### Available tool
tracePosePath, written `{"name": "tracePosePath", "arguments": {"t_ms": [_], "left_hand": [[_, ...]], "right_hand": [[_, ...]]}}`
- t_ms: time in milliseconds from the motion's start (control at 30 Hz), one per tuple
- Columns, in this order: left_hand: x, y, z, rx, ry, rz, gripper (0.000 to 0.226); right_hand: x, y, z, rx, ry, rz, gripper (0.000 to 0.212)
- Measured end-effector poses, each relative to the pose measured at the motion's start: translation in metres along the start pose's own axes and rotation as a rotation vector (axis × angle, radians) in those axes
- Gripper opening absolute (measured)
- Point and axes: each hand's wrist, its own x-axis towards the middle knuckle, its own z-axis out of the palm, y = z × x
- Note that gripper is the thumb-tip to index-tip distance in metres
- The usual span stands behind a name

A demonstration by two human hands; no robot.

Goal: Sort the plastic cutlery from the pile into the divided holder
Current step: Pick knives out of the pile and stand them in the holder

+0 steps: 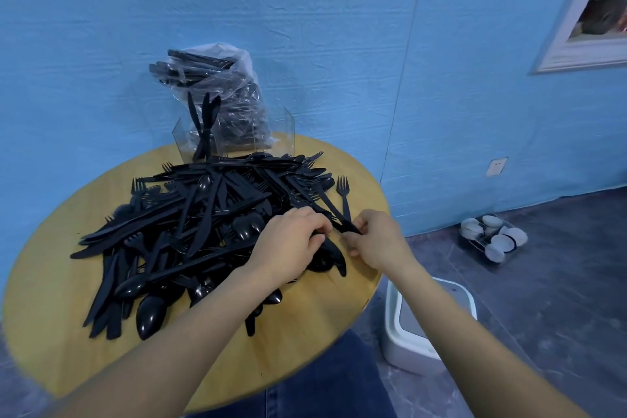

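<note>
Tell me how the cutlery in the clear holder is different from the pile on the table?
The cutlery in the holder stands upright; the pile lies flat and tangled. The holder has only a few pieces; the pile has many, with forks, knives and spoons mixed. Both are black plastic.

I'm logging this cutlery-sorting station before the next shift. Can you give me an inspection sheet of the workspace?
Surface: round wooden table, mostly covered.
Job's things: big black cutlery pile; clear divided holder behind it, a few pieces standing in its left part.
Clutter: plastic bag of cutlery behind the holder.
Grips: left hand and right hand both pinch cutlery at the pile's right edge.
Cables: nothing seen.
Surroundings: blue wall, white bin, tray of cups on floor.
</note>
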Motion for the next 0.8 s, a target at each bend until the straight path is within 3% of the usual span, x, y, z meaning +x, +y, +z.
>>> {"name": "tracePosePath", "arguments": {"t_ms": [167,300,500,800], "left_hand": [[0.017,-0.005,0.004,0.079,-0.120,0.144,0.024],[0.029,-0.004,0.000,0.237,-0.288,0.254,0.035],[0.044,0.000,-0.009,0.435,-0.450,0.304,0.043],[0.058,-0.003,-0.009,0.431,-0.518,0.331,0.024]], "right_hand": [[-0.004,0.001,-0.016,0.060,0.194,-0.089,0.012],[0.001,-0.001,-0.032,0.270,0.329,-0.083,0.005],[0.005,0.002,-0.025,0.476,0.312,-0.005,0.007],[0.005,0.005,-0.020,0.568,0.287,0.026,0.008]]}}
